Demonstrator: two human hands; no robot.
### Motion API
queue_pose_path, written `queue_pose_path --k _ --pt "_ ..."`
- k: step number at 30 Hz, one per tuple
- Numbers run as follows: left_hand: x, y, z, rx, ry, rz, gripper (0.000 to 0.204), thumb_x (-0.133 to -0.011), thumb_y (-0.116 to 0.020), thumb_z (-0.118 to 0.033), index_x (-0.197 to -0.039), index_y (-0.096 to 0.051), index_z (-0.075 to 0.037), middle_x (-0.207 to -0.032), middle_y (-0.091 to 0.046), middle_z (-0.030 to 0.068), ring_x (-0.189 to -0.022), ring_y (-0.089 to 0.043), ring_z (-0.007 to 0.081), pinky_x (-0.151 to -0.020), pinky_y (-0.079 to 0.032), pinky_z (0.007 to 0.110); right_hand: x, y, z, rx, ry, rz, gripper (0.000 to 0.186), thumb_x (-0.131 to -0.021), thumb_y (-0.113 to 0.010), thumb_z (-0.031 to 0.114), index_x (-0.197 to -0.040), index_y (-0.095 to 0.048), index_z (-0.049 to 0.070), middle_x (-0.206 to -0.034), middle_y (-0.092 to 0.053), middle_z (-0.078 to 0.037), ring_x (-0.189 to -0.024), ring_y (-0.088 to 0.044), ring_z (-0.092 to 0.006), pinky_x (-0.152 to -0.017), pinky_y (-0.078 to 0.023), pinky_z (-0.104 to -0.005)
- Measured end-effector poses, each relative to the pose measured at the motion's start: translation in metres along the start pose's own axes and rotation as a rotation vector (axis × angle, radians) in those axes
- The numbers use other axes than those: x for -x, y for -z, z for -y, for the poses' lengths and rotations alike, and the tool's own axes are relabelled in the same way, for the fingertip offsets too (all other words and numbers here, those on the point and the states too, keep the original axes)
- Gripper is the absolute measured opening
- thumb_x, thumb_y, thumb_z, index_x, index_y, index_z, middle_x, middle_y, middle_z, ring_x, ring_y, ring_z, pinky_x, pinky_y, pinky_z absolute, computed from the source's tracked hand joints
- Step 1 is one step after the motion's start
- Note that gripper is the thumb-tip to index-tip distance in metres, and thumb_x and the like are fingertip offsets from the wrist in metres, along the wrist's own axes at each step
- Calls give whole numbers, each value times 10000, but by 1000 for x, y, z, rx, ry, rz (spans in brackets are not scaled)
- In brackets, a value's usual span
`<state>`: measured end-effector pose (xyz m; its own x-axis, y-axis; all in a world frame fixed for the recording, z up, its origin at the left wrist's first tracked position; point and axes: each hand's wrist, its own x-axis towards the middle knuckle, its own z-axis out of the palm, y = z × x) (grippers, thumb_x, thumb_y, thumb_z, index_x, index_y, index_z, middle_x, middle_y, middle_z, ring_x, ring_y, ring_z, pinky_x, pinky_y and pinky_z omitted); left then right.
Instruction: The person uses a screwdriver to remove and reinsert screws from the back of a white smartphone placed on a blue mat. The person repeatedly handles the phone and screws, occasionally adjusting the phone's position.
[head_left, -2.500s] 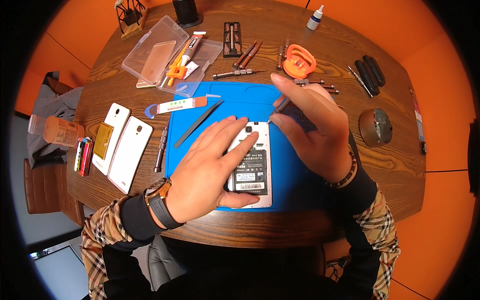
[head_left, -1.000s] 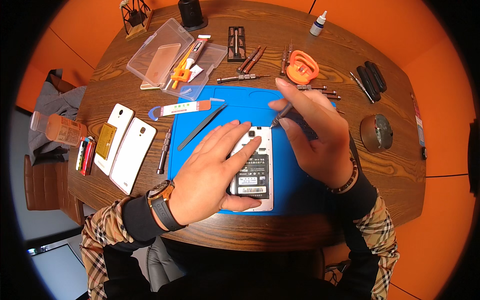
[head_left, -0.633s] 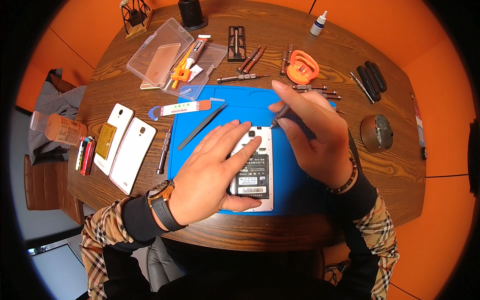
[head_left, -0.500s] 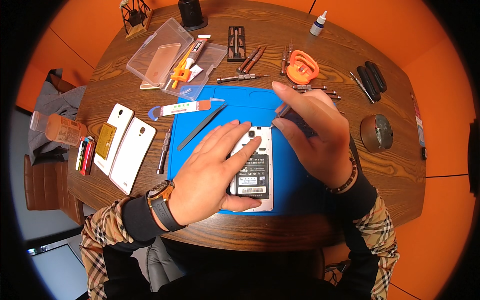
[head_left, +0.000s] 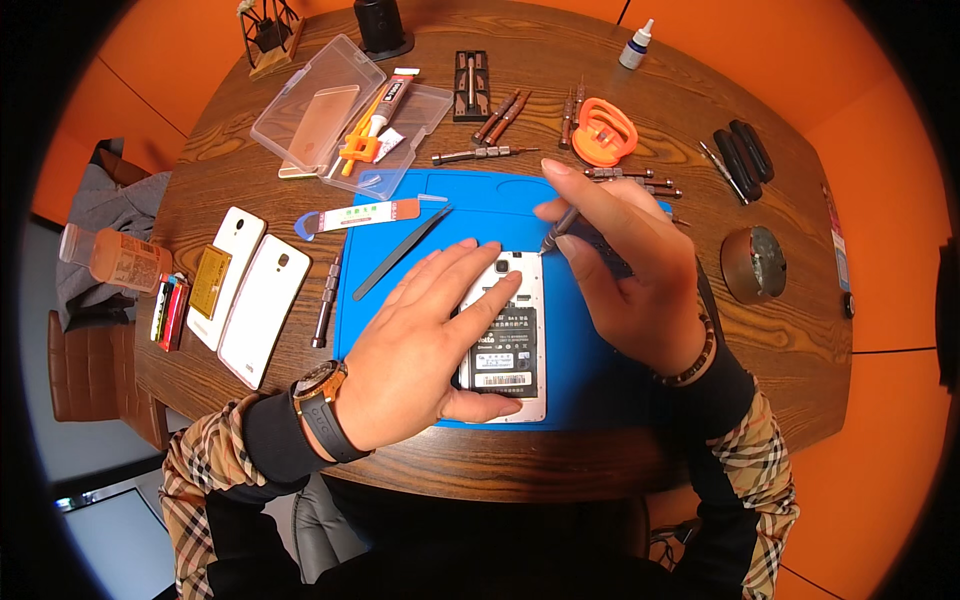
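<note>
An opened white phone (head_left: 536,385), back cover off and black battery (head_left: 505,350) showing, lies on a blue work mat (head_left: 600,370). Across its left side rests my left hand (head_left: 425,345), holding it down with the index finger along the upper part and the thumb over the lower part. A small precision screwdriver (head_left: 560,228) is pinched in my right hand (head_left: 635,265), its tip at the phone's upper right corner. Part of the screwdriver is hidden by my fingers. Black tweezers (head_left: 403,254) lie on the mat left of the phone.
Two white phone parts (head_left: 265,310) and a gold battery (head_left: 210,282) lie at left. Beyond the mat are a clear plastic case (head_left: 425,115), several screwdrivers (head_left: 485,155), and an orange suction cup (head_left: 605,133). A round tin (head_left: 752,266) stands at right.
The screwdriver in my right hand has turned or tilted slightly and shows more clearly between the fingers. My left hand and the phone have hardly moved.
</note>
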<state>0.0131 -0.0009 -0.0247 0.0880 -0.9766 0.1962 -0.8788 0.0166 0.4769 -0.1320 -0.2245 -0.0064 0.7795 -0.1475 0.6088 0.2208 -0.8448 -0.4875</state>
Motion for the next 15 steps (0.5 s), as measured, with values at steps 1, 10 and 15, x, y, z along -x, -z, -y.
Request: queue_pose_path --k 1,10,15 --pt "0 0 0 -9 1 3 1083 -738 -969 -555 -1621 -584 -60 -1680 -496 256 -1554 -473 490 -1291 -396 565 0 1 0 -9 -9 14 600 -923 -767 -102 -1505 -699 30 -1049 -792 -116 -956 -712 -231 -879 -586 -337" --pt "0 0 1 2 -4 -2 1074 -741 -970 -553 -1613 -590 -54 -1681 -494 256 -1556 -471 488 -1293 -393 566 1 1 -1 4 -1 -9 587 -921 -767 -105 -1491 -707 24 -1062 -793 -125 -974 -724 -239 -884 -588 -342" --pt "0 1 0 23 -19 -10 1068 -735 -986 -524 -1608 -593 -52 -1670 -501 263 -1546 -477 499 -1291 -393 569 0 -2 1 3 10 -25 594 -898 -783 -112 -1470 -723 38 -1053 -797 -116 -960 -725 -253 -885 -586 -346"
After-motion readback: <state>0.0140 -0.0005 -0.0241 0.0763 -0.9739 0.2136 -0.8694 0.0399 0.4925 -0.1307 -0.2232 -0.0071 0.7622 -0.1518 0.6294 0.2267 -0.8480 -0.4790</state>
